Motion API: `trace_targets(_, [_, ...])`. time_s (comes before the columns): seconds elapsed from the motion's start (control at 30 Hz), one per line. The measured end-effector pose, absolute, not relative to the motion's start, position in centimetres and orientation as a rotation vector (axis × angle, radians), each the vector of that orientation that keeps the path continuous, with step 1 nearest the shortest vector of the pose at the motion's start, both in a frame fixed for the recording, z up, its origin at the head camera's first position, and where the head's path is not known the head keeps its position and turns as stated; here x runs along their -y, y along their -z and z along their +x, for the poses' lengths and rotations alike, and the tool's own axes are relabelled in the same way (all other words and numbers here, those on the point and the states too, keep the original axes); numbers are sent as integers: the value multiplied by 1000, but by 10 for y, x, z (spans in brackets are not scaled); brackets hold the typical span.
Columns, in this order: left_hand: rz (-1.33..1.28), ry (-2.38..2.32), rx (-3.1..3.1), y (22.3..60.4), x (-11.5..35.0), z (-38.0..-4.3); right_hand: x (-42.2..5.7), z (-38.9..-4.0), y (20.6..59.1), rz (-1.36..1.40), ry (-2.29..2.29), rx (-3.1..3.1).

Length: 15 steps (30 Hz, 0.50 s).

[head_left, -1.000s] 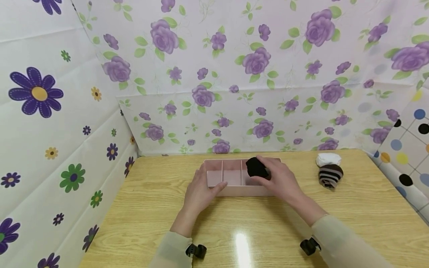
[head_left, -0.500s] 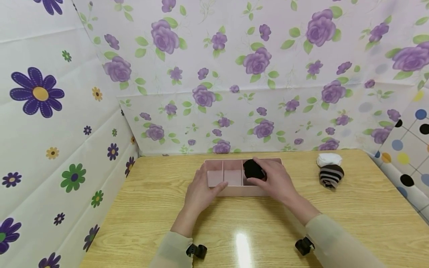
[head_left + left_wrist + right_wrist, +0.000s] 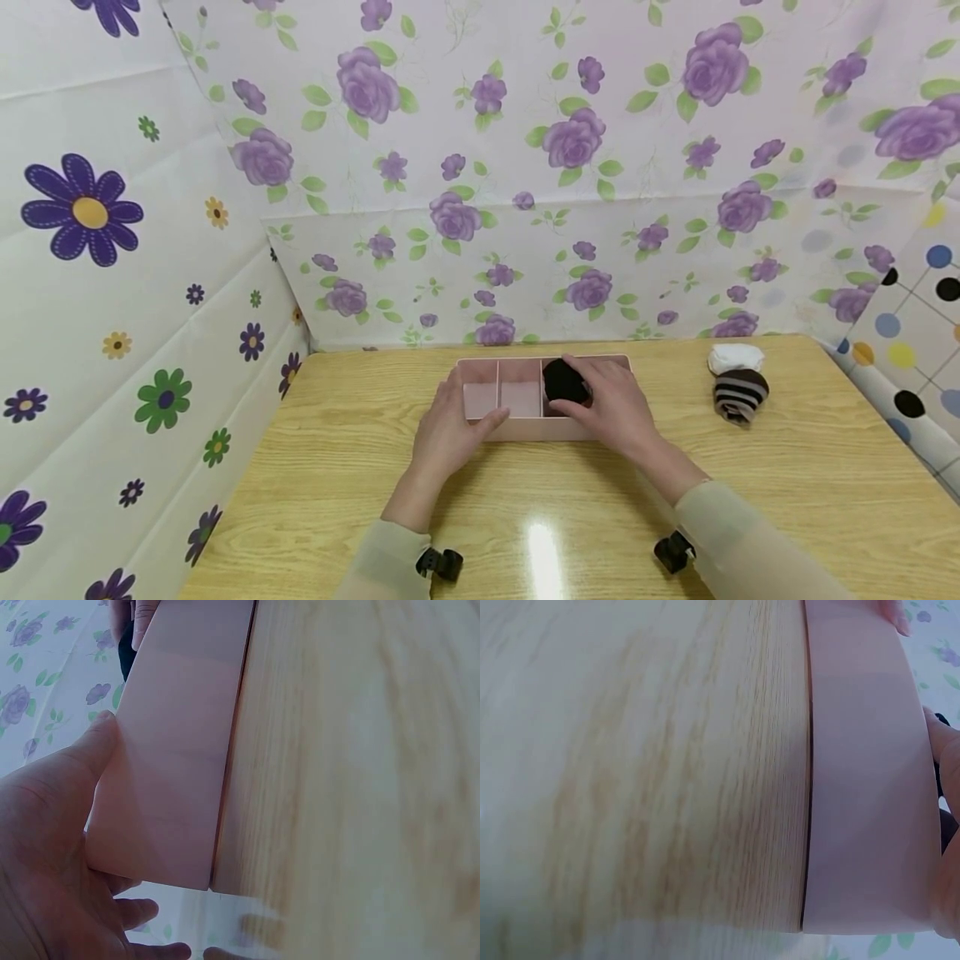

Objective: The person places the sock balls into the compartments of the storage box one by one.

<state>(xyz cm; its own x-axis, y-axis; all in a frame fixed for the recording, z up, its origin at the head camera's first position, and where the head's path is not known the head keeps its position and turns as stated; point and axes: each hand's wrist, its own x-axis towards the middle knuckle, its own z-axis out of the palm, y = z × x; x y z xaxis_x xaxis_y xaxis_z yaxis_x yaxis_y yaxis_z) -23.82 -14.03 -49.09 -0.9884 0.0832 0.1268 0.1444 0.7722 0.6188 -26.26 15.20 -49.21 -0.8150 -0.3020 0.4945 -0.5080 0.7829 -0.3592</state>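
Observation:
A pale pink divided box [image 3: 528,430] stands near the back of the wooden table. My left hand [image 3: 444,427] holds its left end; in the left wrist view the thumb [image 3: 101,742] lies on the front rim and fingers reach past the end wall. With my right hand [image 3: 617,410] I grip a black rolled-up sock [image 3: 562,382] between thumb and fingers, low in the compartment right of the second divider. That hand covers most of the box's right end. In the right wrist view only slivers of dark cloth show behind the box wall [image 3: 870,787].
Right of the box lie a striped rolled-up sock [image 3: 740,395] and, touching behind it, a white bundle [image 3: 735,357]. The two left compartments show bare pink floors. Flower-print cloth [image 3: 420,275] hangs behind the table [image 3: 337,467] and at its left; dotted cloth hangs on the right.
My right hand has moved a little left and down with the black sock, now deeper in the compartment beside the second divider. The left hand and box have stayed put.

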Motion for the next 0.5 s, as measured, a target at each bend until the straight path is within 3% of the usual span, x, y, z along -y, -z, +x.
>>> trace_targets(0.5, [-189,1015,2868,492,141,-239,-151,-263,492,571,-645,2598])
